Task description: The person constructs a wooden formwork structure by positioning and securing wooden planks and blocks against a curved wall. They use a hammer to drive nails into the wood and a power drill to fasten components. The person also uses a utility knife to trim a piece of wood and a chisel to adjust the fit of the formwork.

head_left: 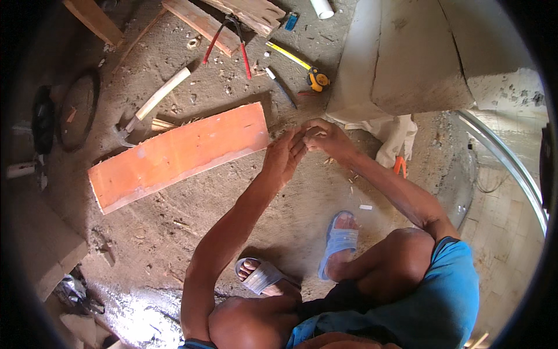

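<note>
The biggest is the floor (192, 212), brown & dusty, w/ many small crumbs on it. Next is the pale grey block (418, 58), standing at upper R. Then comes the orange board (180, 154), the main thing here: it lies flat on the floor, a bit slanted, in front & to L of the person, its R end just beside the L hand. Some wooden planks (203, 24) lie at the top. The hammer (164, 93) lies beyond the board, its head near the board's far edge. The pincers w/ red handles (245, 61) lie partly over a plank, legs spread. The yellow tape measure (318, 80) lies to R of them, blade pulled out. A pale cloth (397, 139) is by the foot of the block.

Now the hands: L hand (283, 154) & R hand (325, 138) come together above the floor, fingers bent & meeting, or almost. If sth. small is held btwn the fingertips, I cannot tell. Smaller things: a dark pen-like tool (282, 88) near the tape, a blue piece (291, 22) at the top, & a white chip (365, 207) near the R foot
</note>
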{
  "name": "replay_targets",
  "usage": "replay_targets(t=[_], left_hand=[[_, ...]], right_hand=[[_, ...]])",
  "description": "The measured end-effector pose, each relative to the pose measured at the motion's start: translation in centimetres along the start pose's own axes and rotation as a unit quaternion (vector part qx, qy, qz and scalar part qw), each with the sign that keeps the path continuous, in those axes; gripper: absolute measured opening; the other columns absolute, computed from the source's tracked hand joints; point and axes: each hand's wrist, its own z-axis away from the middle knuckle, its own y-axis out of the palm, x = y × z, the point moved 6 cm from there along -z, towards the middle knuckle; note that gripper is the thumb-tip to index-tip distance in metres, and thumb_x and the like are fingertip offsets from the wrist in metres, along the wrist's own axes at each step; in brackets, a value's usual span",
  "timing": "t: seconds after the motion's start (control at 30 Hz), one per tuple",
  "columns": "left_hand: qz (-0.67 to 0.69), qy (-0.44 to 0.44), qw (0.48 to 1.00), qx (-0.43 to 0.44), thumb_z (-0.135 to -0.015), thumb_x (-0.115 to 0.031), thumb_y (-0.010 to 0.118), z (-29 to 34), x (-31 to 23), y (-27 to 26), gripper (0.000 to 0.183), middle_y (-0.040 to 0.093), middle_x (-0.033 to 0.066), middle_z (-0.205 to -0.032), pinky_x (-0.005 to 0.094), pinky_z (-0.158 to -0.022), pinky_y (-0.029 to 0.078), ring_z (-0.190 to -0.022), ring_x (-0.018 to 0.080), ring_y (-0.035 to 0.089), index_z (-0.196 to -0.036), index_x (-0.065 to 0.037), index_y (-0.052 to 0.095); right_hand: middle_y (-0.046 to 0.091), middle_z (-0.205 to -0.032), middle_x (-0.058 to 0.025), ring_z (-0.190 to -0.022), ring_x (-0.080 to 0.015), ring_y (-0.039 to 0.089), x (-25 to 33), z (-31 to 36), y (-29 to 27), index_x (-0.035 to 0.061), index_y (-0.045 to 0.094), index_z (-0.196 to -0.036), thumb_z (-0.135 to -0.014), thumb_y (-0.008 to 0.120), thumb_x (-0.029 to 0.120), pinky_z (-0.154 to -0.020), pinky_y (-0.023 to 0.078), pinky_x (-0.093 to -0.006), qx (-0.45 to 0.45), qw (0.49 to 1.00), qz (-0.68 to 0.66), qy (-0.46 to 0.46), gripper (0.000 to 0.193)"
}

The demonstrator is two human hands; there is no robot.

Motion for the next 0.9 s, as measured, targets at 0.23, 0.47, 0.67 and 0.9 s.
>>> replay_targets(t=[0.23,0.47,0.67,0.9], left_hand=[[0.026,-0.025,0.999,0.002,-0.106,-0.039,0.055,-1.6,1.2,1.6,0.051,0.057,0.0144,-0.142,0.0426,-0.112,0.045,-0.13,0.025,0.056,-0.141,-0.003,0.049],[-0.158,-0.02,0.984,-0.083,-0.103,-0.035,0.061,2.3,-2.9,0.3,0.036,0.07,0.0107,-0.121,0.0352,-0.096,0.056,-0.111,0.0201,0.067,-0.124,-0.006,0.063],[-0.106,0.124,0.983,-0.079,-0.099,-0.038,0.068,7.3,-7.6,-1.0,0.038,0.074,0.0096,-0.109,0.0312,-0.087,0.057,-0.099,0.0178,0.071,-0.118,-0.005,0.066],[-0.125,0.091,0.987,0.042,-0.098,-0.038,0.068,15.8,-10.9,-4.2,0.074,0.053,0.023,-0.145,0.0456,-0.112,0.047,-0.131,0.0339,0.057,-0.15,0.003,0.036]], right_hand=[[0.069,-0.109,-0.0131,-0.098,-0.0232,0.068,0.4,1.7,-2.4,0.0032,0.066,-0.123,-0.093,0.069,0.021,-0.088,0.053,-0.0365,-0.12,0.956,0.259,-0.075,0.035],[0.068,-0.107,-0.0196,-0.103,-0.0381,0.067,0.1,1.9,-3.8,0.0037,0.065,-0.124,-0.097,0.054,0.018,-0.086,0.054,-0.0519,-0.117,0.779,0.616,-0.005,0.032],[0.069,-0.095,-0.0226,-0.091,-0.0406,0.068,12.5,-12.6,-1.6,0.0061,0.067,-0.11,-0.095,0.055,0.016,-0.08,0.054,-0.0487,-0.128,0.794,0.562,-0.191,0.022],[0.064,-0.127,-0.0247,-0.118,-0.0378,0.062,0.9,-33.7,-19.0,0.002,0.058,-0.135,-0.084,0.065,0.026,-0.1,0.051,-0.0488,-0.307,0.654,0.687,-0.074,0.057]])
